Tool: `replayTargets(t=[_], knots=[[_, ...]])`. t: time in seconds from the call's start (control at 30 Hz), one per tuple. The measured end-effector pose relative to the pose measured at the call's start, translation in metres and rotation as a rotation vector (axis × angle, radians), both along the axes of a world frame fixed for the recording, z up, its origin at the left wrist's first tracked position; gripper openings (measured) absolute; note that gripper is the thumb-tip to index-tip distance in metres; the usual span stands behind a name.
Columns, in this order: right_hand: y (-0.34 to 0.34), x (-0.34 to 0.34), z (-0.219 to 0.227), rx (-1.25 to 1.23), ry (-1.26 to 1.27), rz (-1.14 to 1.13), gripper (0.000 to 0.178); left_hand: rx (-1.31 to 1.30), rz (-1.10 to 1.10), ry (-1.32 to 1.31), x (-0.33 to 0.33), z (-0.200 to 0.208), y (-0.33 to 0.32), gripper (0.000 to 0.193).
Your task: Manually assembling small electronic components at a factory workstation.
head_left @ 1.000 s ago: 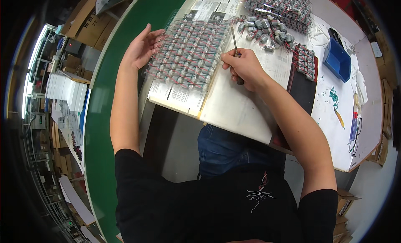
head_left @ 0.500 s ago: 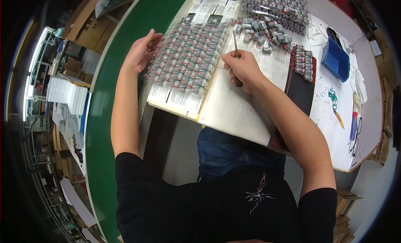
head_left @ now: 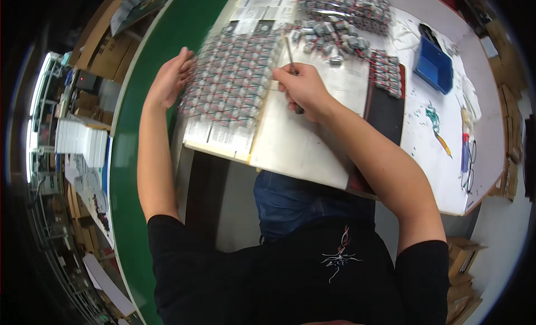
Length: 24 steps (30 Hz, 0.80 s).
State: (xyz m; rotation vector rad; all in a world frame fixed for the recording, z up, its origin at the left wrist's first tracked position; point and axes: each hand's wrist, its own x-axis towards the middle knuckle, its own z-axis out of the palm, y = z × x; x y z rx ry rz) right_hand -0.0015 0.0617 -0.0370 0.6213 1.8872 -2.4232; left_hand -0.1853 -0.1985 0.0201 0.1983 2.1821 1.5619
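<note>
A clear plastic tray (head_left: 226, 79) filled with rows of small grey motors, with red and green wires across them, lies on printed sheets and looks smeared by motion. At its left side is my left hand (head_left: 172, 79), fingers stretched out and holding nothing; whether they touch the tray's edge I cannot tell. My right hand (head_left: 304, 87) is closed round a slim screwdriver-like tool (head_left: 290, 50), beside the tray's right edge. The tool's metal shaft points away from me, and its dark end shows below my fist. Beyond this hand lies a heap of loose motors (head_left: 329, 37).
More trays of motors (head_left: 349, 9) are stacked at the far side. A small block of wired motors (head_left: 386, 73) lies on a dark mat (head_left: 385, 115). Farther right are a blue bin (head_left: 432, 65), green wire scraps (head_left: 432, 117), a yellow-handled tool (head_left: 443, 143) and glasses (head_left: 470, 168).
The whole view has shifted, so the bench and both hands appear farther left. My hands keep about the same places beside the tray, and the tool stays in my right hand.
</note>
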Motion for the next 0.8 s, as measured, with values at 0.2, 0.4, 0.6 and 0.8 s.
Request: replayTargets(t=[0.2, 0.4, 0.6, 0.8], knots=[[0.028, 0.024, 0.049, -0.049, 0.001, -0.041, 0.029, -0.151, 0.059, 0.467, 0.004, 0.008, 0.016, 0.066], [0.138, 0.113, 0.091, 0.001, 0.317, -0.361, 0.027, 0.103, -0.422, 0.084, 0.123, 0.027, 0.16, 0.06], [0.224, 0.176, 0.061, -0.091, 0.353, -0.537, 0.028, 0.105, -0.41, -0.234, 0.179, -0.023, 0.261, 0.066], [0.238, 0.214, 0.041, -0.117, 0.311, -0.671, 0.028, 0.034, -0.214, -0.244, 0.17, -0.035, 0.313, 0.046]])
